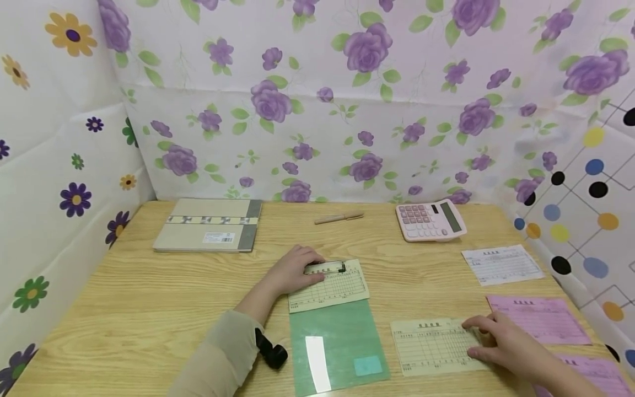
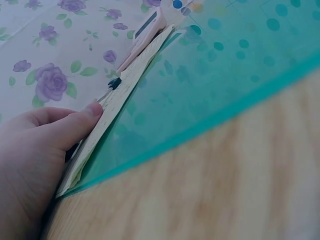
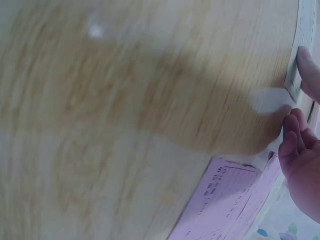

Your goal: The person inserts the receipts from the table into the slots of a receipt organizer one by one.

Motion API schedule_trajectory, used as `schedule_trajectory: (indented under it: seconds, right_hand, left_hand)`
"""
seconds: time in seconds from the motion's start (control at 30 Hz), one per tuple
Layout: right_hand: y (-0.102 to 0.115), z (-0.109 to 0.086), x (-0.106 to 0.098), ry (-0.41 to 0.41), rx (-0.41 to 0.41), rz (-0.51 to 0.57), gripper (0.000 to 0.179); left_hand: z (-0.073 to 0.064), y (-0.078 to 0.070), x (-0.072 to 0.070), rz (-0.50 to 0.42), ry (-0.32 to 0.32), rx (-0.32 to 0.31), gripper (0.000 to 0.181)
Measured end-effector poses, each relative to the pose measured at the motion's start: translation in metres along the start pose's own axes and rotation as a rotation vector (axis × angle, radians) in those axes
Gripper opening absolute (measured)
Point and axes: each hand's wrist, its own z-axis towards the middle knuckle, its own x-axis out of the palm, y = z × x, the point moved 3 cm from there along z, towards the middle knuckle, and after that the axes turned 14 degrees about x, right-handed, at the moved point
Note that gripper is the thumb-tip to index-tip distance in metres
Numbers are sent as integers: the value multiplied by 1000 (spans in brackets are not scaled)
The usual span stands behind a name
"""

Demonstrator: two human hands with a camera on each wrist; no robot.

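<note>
A translucent green clipboard (image 1: 337, 342) lies at the middle front, with cream form slips (image 1: 329, 292) under its wire clip (image 1: 324, 268). At its upper left corner my left hand (image 1: 294, 270) grips the clipboard, thumb over the slips beside the clip, as the left wrist view also shows (image 2: 55, 145). To the right a loose cream form slip (image 1: 431, 347) lies on the table. My right hand (image 1: 511, 344) rests over its right end, thumb and forefinger spread apart and touching the paper. In the right wrist view the thumb tip lies on that slip (image 3: 298, 55).
Pink form slips (image 1: 541, 320) and a white slip (image 1: 501, 266) lie along the right side. A pink calculator (image 1: 429, 221), a beige pen (image 1: 339, 217) and a grey-beige album-like book (image 1: 205, 226) lie along the back. Patterned cloth walls (image 1: 317, 138) border the table.
</note>
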Motion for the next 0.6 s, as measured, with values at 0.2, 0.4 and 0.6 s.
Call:
schedule_trajectory:
  seconds: [0.2, 0.4, 0.6]
  right_hand:
    - [4, 3, -4, 42, 90, 42, 53]
    - [5, 5, -5, 55, 89, 76, 55]
    - [3, 9, -4, 66, 142, 89, 64]
  left_hand:
    - [1, 3, 0, -11, -2, -24, 39]
    - [2, 2, -4, -27, -6, -25, 39]
    - [1, 2, -3, -30, -13, -12, 37]
